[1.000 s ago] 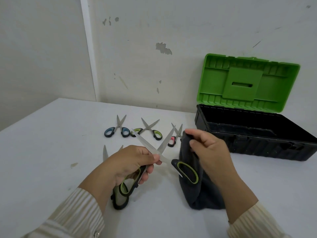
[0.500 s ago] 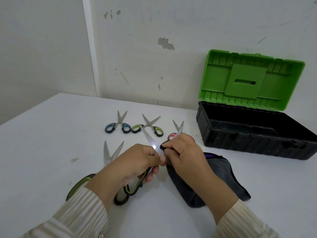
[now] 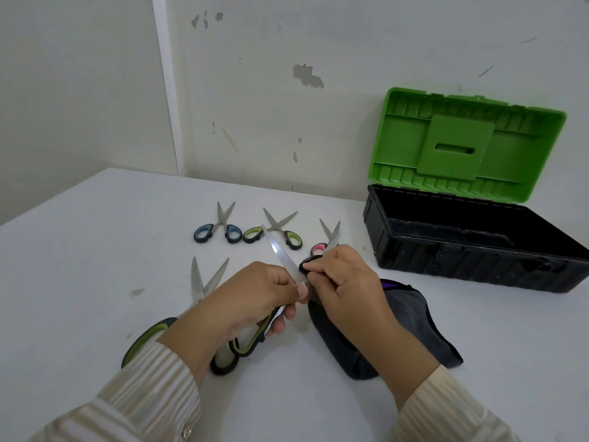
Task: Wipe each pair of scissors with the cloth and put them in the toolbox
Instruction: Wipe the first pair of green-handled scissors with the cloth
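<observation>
My left hand (image 3: 255, 298) grips large green-and-black scissors (image 3: 280, 253) near the pivot, one blade pointing up and away. My right hand (image 3: 347, 285) pinches the dark grey cloth (image 3: 411, 320) around the other blade, which is hidden; the rest of the cloth lies on the table. Another large green-handled pair (image 3: 197, 282) lies open under my left forearm. Further back lie a blue-handled pair (image 3: 220, 229), a small green-handled pair (image 3: 277, 231) and a pink-handled pair (image 3: 325, 242). The toolbox (image 3: 471, 260) stands open at the right, black base, green lid (image 3: 462, 145) upright.
The white table (image 3: 79, 266) meets a scuffed white wall at the back. The toolbox interior looks dark, with nothing visible inside.
My right hand brought the cloth from hanging in the air onto a blade of the held scissors. The cloth's loose end now rests on the table.
</observation>
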